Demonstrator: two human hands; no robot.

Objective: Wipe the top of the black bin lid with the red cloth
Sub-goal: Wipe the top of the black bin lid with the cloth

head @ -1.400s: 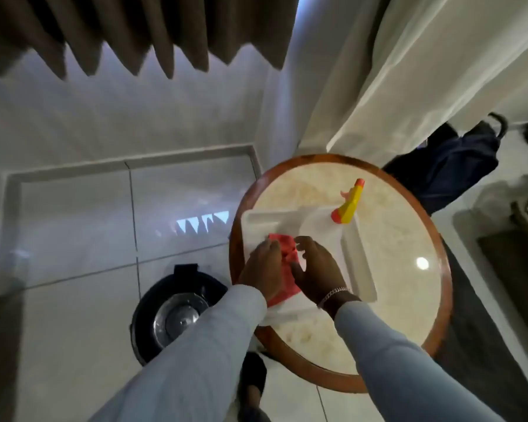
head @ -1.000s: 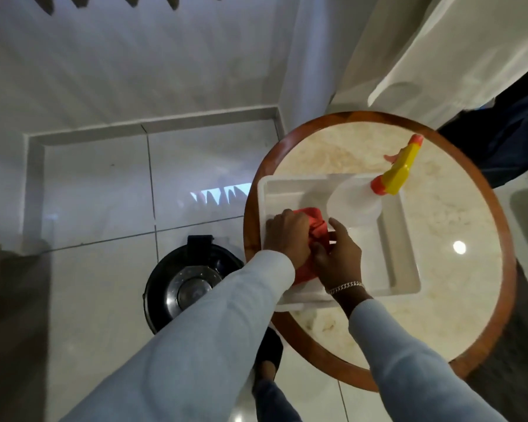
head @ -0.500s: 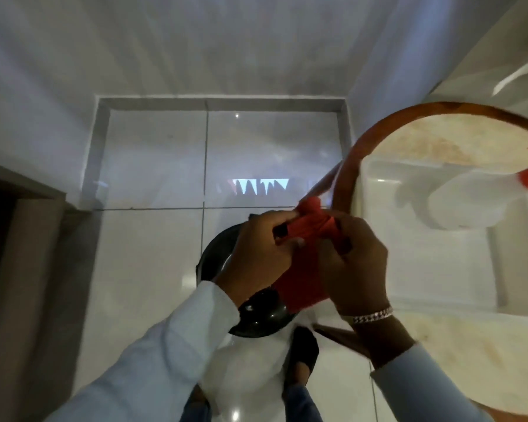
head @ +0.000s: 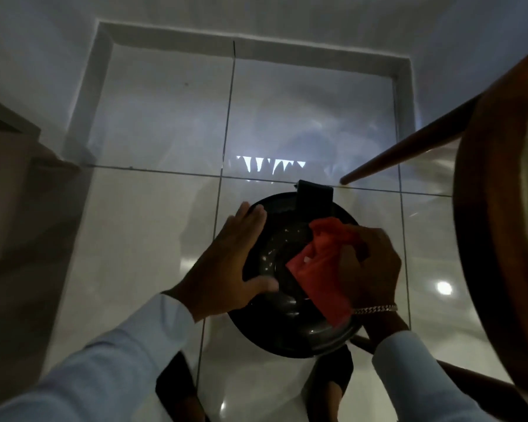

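A round black bin lid (head: 284, 333) with a shiny centre lies below me on the tiled floor, its hinge tab (head: 314, 197) at the far side. My right hand (head: 369, 266) grips the red cloth (head: 320, 275) and holds it down on the right half of the lid. My left hand (head: 226, 266) rests flat on the lid's left rim, fingers spread, thumb on top. The cloth and hands hide much of the lid's centre.
The round wooden table rim (head: 488, 239) looms at the right, with one slanted leg (head: 409, 150) reaching down to the floor past the bin. My feet (head: 177, 391) stand just in front of the bin. A low wall step (head: 9, 153) sits at the left.
I have turned from the table down to the bin. Both hands held the red cloth in the air; now the right hand presses it on the lid and the left hand rests on the rim.
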